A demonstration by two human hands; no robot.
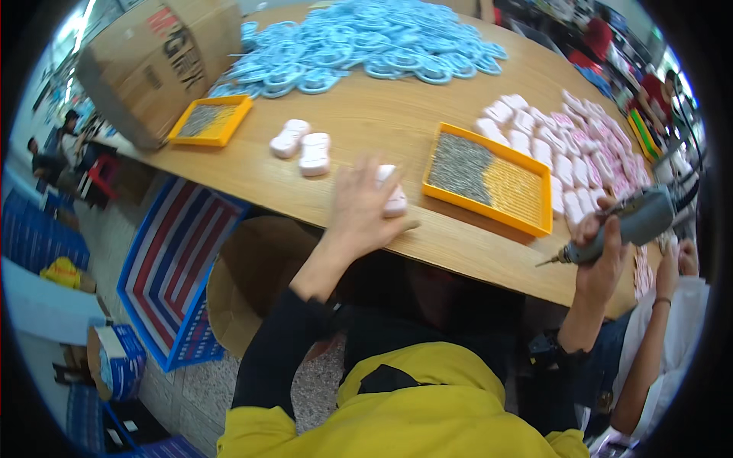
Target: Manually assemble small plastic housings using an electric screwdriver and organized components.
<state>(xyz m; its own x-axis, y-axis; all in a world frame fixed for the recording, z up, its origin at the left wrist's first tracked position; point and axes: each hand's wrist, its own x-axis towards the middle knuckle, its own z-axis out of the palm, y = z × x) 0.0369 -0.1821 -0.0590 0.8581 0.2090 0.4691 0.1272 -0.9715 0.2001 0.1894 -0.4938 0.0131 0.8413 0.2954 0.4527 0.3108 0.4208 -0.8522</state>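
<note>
We seem to be positioning a pink piece (395,200) on the table (473,263), our left hand (365,200) over it, grip unclear; our right hand (602,248) clamps the driver (640,220). Next likely calls for aligning the bit (548,262).

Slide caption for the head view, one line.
Left hand at a pale pink piece, right hand holding a grey electric screwdriver.

The left arm (276,343) reaches forward to a left grip (360,204) held palm down, thumb (405,226) spread from blurred fingers (365,166), while the right arm (578,330) rises toward a right grip (599,248) with curled fingers.
</note>
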